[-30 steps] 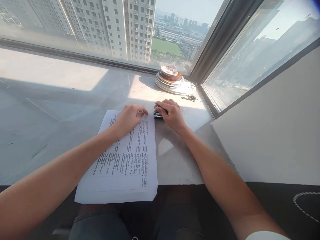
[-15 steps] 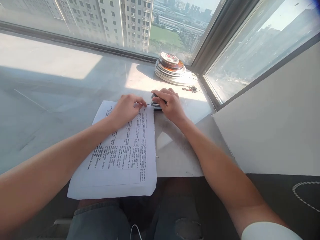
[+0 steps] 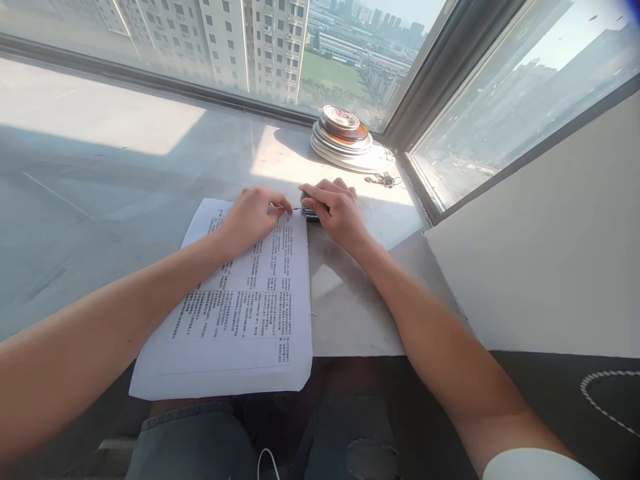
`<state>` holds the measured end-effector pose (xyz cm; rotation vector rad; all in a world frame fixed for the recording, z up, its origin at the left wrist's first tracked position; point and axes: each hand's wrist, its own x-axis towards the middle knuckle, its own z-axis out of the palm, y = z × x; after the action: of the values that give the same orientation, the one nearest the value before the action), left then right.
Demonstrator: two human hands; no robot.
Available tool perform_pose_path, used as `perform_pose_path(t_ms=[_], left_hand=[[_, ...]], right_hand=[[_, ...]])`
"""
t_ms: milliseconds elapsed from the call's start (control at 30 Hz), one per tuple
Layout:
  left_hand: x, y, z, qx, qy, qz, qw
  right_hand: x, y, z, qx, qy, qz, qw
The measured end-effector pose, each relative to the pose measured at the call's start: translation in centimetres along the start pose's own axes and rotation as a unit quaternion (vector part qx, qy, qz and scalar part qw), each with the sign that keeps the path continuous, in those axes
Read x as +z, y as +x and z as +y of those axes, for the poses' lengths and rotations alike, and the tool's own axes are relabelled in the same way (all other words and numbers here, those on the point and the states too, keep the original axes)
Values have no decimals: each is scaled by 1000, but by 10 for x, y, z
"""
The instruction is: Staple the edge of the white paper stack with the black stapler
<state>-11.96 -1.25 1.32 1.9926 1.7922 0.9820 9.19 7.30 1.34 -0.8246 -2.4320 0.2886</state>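
Observation:
Sheets of printed paper [image 3: 245,360] lie on the pale ledge, their near end jutting past its edge above my lap. My left hand [image 3: 256,215] rests on their far part, thumb and bent fingertips holding the paper by its far right corner. Wrapped over a dark stapler [image 3: 313,215] is my right hand [image 3: 336,208], its thumb and index finger on the top. The stapler's front end meets that corner of the paper. My palm and fingers hide much of the stapler. A loose staple-like sliver [image 3: 313,314] lies beside the paper's right edge.
A stack of plates [image 3: 341,143] stands by the window corner, with a small keychain-like item [image 3: 384,180] close to it. Window frames [image 3: 450,73] and a white wall [image 3: 540,267] bound the ledge [image 3: 100,180]. A white cable [image 3: 269,460] hangs near my knees.
My right hand has closed a little further down on the stapler, its index finger now straighter over the top. The left hand and the paper have hardly moved.

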Motion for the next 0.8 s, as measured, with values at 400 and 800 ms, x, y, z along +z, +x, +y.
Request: perform_pose_path(t_ms=[400,800], left_hand=[[-1,-1,2,-9,-2,-1,1000],[0,-1,2,-10,-6,1,1000]], right_hand=[[1,-1,-2,-6,-19,-2,1000],[2,-2,-2,-15,-11,7,1000]])
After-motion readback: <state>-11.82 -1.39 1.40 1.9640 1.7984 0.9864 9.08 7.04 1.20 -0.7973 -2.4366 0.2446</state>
